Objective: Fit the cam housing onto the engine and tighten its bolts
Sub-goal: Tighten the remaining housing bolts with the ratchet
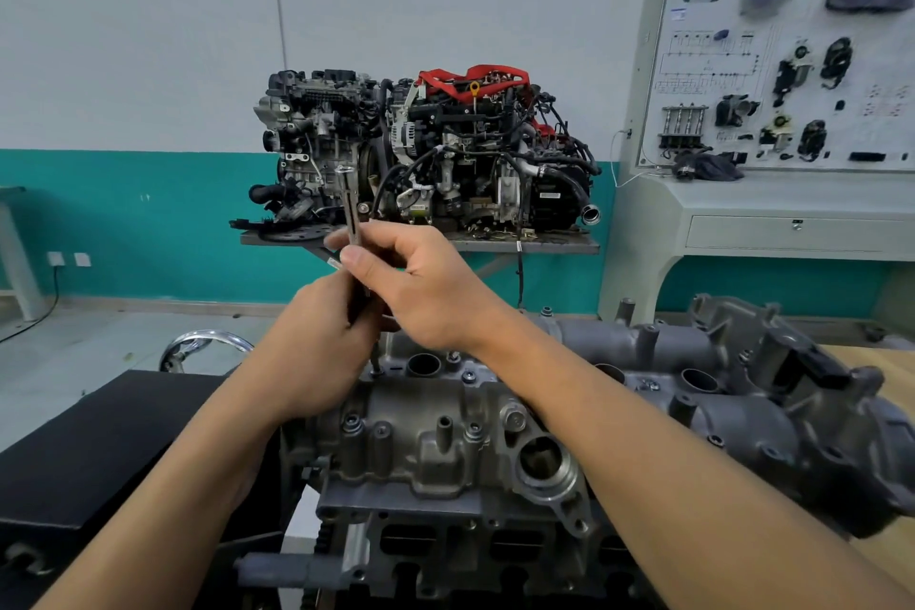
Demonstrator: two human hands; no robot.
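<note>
Seemingly right grip [426,292] tight round tool [349,208]

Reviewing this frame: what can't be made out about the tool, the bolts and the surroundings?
- Head view, slim tool: its middle is hidden inside the right hand and left hand gripping it.
- Head view, cam housing: bolts under the right forearm are covered; tightness unreadable.
- Head view, engine: its lower part is cut off by the bottom edge.
- Head view, wall panel: labels too small to read.
</note>
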